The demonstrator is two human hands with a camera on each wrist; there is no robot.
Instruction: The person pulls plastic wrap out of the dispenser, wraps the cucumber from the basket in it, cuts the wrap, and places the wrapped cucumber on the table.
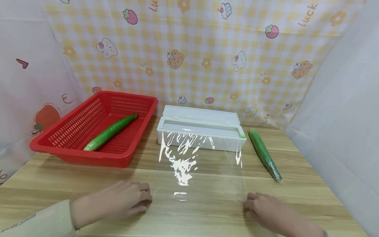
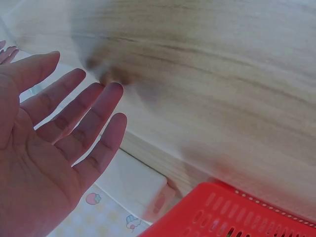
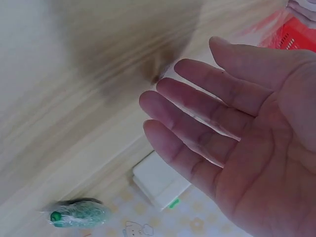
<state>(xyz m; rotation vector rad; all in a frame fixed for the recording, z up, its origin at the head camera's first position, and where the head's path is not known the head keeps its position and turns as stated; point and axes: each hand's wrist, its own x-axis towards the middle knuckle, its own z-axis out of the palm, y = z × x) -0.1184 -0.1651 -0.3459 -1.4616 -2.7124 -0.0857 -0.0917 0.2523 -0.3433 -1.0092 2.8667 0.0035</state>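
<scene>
A clear sheet of cling film [image 1: 204, 177] stretches from the white cling film box [image 1: 204, 143] toward the front of the table. By its near left corner is my left hand [image 1: 118, 200]; my right hand [image 1: 270, 210] is by the near right corner. In the left wrist view the left hand [image 2: 54, 133] has its fingers spread and loosely extended, the thumb apart from them. The right hand [image 3: 232, 123] looks much the same in the right wrist view, its palm bare. Whether any fingertip touches the film is hard to tell.
At the left stands a red basket [image 1: 130, 149] holding a cucumber [image 1: 111, 132]. A film-wrapped cucumber [image 1: 263, 152] lies right of the box. The box lid [image 1: 201, 114] is raised, with a green piece [image 1: 242, 135] at its right end. A patterned cloth [image 1: 207, 46] hangs behind.
</scene>
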